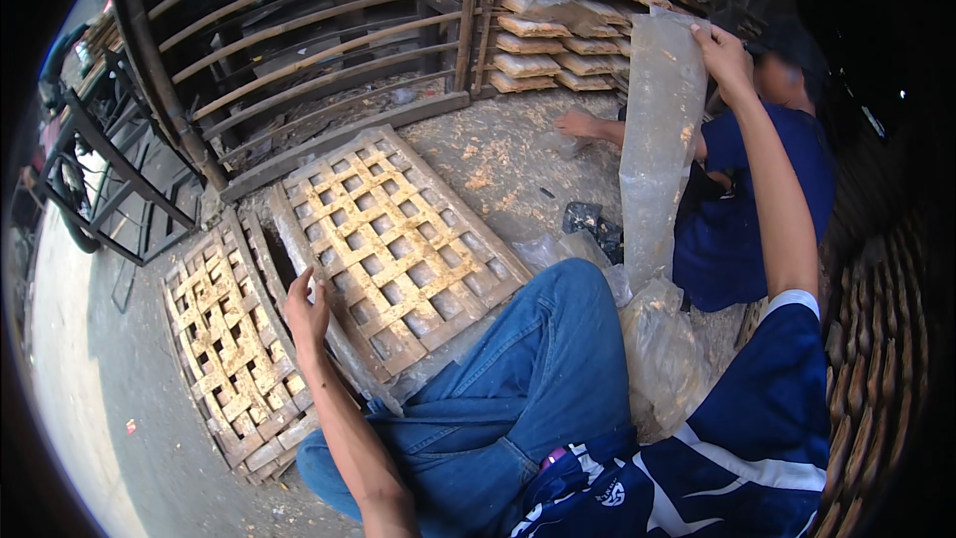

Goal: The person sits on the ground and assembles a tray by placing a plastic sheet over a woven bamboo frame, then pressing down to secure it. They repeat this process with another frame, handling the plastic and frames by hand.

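Observation:
My right hand [725, 60] is raised at the upper right, its fingers closed on the top of a long, cloudy plastic sheet [659, 139]. The sheet hangs down in front of a co-worker. On the left, my left hand [307, 311] is at the side edge of a wooden lattice frame [453, 334], fingers slightly apart, with nothing visible in them. Yellowish crumbs coat the frame's crossed slats, and greyish material shows through its square gaps. A second crumb-covered lattice [231, 339] lies to the left of my hand.
A co-worker in a dark blue shirt [742, 219] sits at right, one hand [578, 126] near the crumb-strewn floor. Crumpled plastic [662, 344] lies beside my knee. Flat packed slabs [528, 45] are stacked at the back, next to a slatted wooden rack [319, 30]. More stacks [876, 339] line the right.

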`<state>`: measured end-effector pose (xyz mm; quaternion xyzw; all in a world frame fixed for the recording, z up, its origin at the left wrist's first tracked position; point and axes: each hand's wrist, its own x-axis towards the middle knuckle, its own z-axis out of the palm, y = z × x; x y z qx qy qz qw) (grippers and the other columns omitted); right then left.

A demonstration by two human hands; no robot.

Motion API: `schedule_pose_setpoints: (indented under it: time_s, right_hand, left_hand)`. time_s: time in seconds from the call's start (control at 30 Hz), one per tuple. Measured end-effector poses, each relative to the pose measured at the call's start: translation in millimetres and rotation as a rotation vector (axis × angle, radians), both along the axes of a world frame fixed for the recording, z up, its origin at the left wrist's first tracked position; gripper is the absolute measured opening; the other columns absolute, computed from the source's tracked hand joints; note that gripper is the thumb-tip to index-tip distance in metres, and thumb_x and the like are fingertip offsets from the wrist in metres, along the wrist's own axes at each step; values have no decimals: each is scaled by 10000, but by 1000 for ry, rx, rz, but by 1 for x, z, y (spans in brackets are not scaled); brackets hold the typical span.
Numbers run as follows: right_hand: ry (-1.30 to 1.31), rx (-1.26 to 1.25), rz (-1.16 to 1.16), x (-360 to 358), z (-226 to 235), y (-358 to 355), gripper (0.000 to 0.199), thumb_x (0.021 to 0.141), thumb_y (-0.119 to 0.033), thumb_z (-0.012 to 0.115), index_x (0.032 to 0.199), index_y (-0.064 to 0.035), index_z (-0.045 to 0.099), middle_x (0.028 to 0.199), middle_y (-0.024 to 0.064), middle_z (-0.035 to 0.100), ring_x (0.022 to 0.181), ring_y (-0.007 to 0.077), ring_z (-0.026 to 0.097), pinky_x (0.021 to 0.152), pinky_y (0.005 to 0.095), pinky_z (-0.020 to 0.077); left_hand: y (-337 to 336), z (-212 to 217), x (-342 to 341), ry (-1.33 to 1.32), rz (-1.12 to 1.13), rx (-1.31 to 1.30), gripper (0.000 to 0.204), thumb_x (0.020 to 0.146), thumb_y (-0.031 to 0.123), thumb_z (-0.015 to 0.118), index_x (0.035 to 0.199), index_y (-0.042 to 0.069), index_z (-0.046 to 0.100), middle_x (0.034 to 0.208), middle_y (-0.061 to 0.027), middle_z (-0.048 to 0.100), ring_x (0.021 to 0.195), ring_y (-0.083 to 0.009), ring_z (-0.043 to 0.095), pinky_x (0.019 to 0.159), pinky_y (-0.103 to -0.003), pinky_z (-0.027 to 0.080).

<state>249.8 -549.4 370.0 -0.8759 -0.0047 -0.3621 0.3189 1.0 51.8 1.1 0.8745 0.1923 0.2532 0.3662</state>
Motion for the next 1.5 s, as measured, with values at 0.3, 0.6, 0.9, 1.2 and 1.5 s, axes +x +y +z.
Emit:
schedule_pose_setpoints:
  time_s: [0.3, 0.6, 0.9, 1.2, 1.5]
  right_hand:
    - [30, 506, 118, 51, 17, -36, 434, 977, -312, 659, 1245, 29, 682, 1107, 99, 734, 1000, 176, 661, 909, 296, 480]
    - [-198, 49, -162, 84, 66, 6, 498, 897, -524, 675, 1167, -113, 754, 1064, 119, 756, 1006, 232, 693, 919, 329, 482]
    - [-411, 106, 269, 81, 65, 135, 406, 947, -416, 684, 1157, -74, 746, 1032, 83, 760, 923, 125, 650, 869, 306, 492]
    - [-413, -61, 547, 5, -56, 259, 278, 941, -294, 706, 1019, -27, 722, 897, 101, 676, 754, 235, 635, 722, 334, 496]
    - [-324, -229, 971, -73, -218, 320, 145, 879, -142, 742, 1006, -72, 755, 976, 45, 698, 911, 208, 642, 832, 340, 462]
  left_hand:
    - [-8, 9, 0, -6, -1, -54, 396, 927, 173, 665, 1303, 52, 646, 1245, -203, 667, 1107, -367, 665, 955, -422, 527]
    - [-1, 4, 2, -43, 6, 0, 387, 924, 178, 661, 1284, 39, 655, 1249, -210, 663, 1104, -363, 665, 948, -419, 531]
    - [-4, 13, 1, -68, 21, -6, 392, 906, 161, 668, 1276, 30, 656, 1235, -224, 663, 1161, -382, 633, 1001, -432, 496]
    - [-12, 15, 6, -123, 7, 49, 406, 909, 184, 672, 1298, 67, 657, 1216, -186, 687, 999, -327, 705, 874, -407, 556]
    - [-25, 22, 14, -126, -32, -82, 369, 920, 167, 671, 1263, 29, 665, 1203, -210, 684, 1001, -329, 711, 870, -393, 566]
